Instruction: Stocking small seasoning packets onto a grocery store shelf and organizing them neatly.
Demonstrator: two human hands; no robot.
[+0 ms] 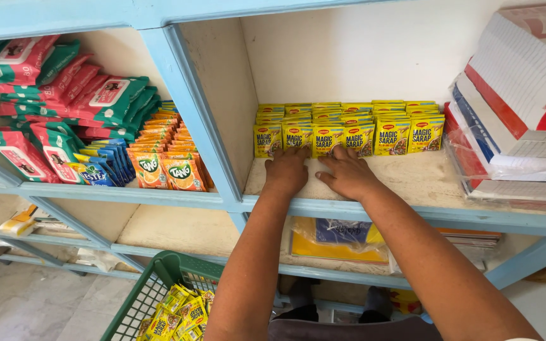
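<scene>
Rows of small yellow seasoning sachets [349, 126] stand on a pale shelf board [412, 180] inside a light-blue shelving unit. My left hand [285, 172] and my right hand [347, 173] lie palm down side by side on the board, fingertips touching the bottom edges of the front sachets. Neither hand grips anything. More yellow sachets [178, 312] lie in a green plastic basket [153, 284] below, near my left elbow.
Orange drink-powder sachets [165, 167], blue sachets [105, 161] and red-and-green wipe packs [64, 95] fill the left compartment. Stacked white, red and blue cartons [519, 101] sit at the right. A light-blue divider [191, 107] separates compartments. A yellow-and-blue bag [336, 240] lies on the lower shelf.
</scene>
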